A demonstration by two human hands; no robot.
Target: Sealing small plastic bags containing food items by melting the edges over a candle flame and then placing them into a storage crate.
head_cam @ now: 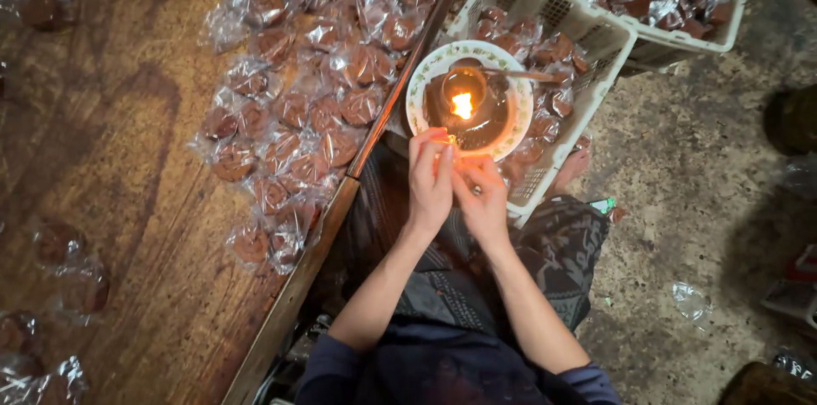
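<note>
Both forearms reach up from 6 o'clock. Left hand (429, 184) and right hand (482, 198) touch, fingers pinching something small, not identifiable, just below bowl (417, 94) holding flame (461, 105). Wrapped cookies (294, 107) on surface (111, 141) at 9 o'clock; white crate (545, 1) at 12.

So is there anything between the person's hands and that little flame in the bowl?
Nothing visible. Both hands, left hand and right hand, meet at the near rim of the bowl, fingers pinching something small I cannot make out. The flame burns just beyond, with open space between.
</note>
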